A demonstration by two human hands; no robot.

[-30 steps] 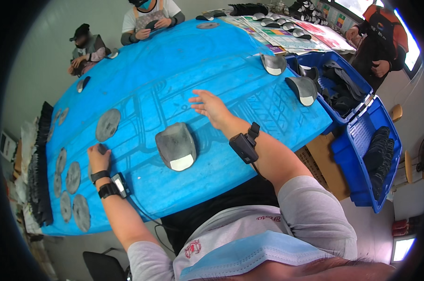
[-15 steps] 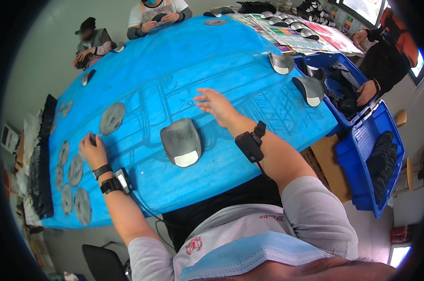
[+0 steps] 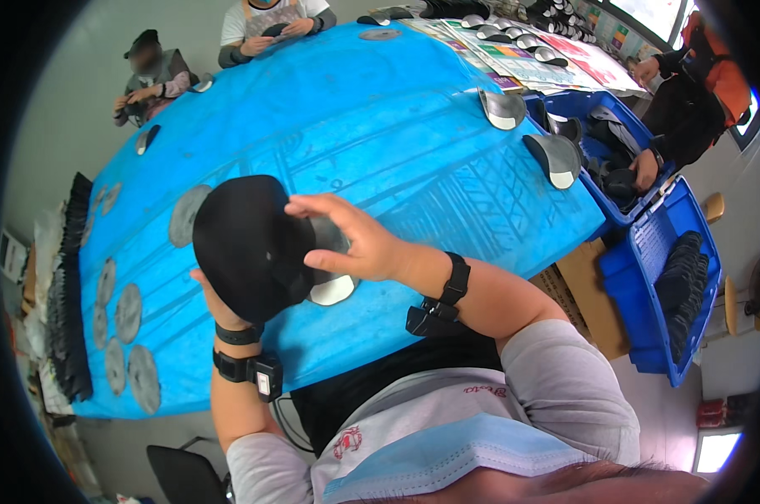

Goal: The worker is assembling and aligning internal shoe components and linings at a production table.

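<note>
A black cap (image 3: 250,244) is held up over the blue-covered table (image 3: 372,126), tilted, its crown toward me. My left hand (image 3: 220,302) grips it from the lower left; most of the fingers are hidden behind the cap. At its right edge is my right hand (image 3: 355,239), thumb and fingers spread. The fingertips overlap the cap's edge, and I cannot tell whether they touch it. Behind the cap and my right hand lies a curved grey piece (image 3: 333,291) with a white patch, partly covered. A round grey disc (image 3: 183,220) sits partly behind the cap.
Several grey discs (image 3: 128,312) lie at the left, beside stacked black items (image 3: 68,294). Curved grey pieces (image 3: 553,160) stand near the right edge, next to a blue crate (image 3: 594,202) where another person's hand (image 3: 646,170) reaches in. Two people sit across the table.
My left hand has come rightward from the table's left and now holds up the black cap. My right hand has moved down and left to the cap's edge.
</note>
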